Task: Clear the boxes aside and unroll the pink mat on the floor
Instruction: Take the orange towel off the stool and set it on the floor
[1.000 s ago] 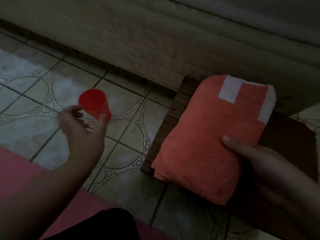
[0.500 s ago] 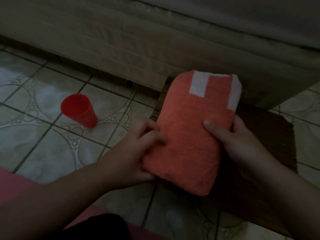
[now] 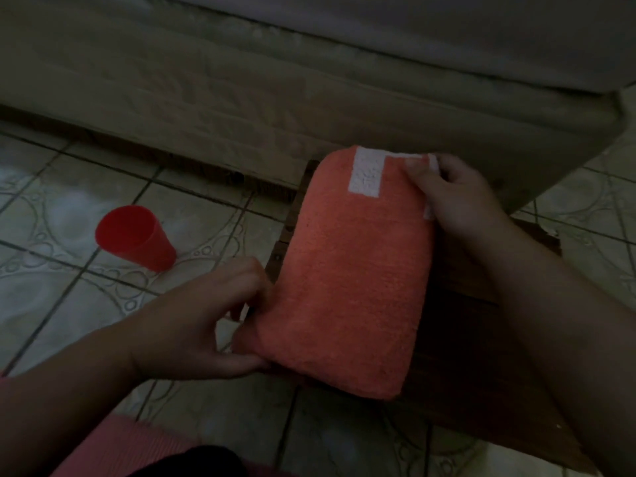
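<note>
A folded orange towel (image 3: 351,270) with white patches lies on a dark wooden board (image 3: 457,339) in the middle of the view. My left hand (image 3: 206,325) grips the towel's near left corner. My right hand (image 3: 457,197) pinches its far right corner at the white patch. The pink mat (image 3: 137,445) shows only as a strip at the bottom left edge, partly covered by a dark shape. No boxes are in view.
A red plastic cup (image 3: 137,237) stands on the patterned floor tiles (image 3: 51,304) at the left. A pale mattress or sofa base (image 3: 275,80) runs across the back, close behind the board.
My left hand left the red cup standing and came to the towel's near left corner. My right hand slid from the towel's right side up to its far right corner.
</note>
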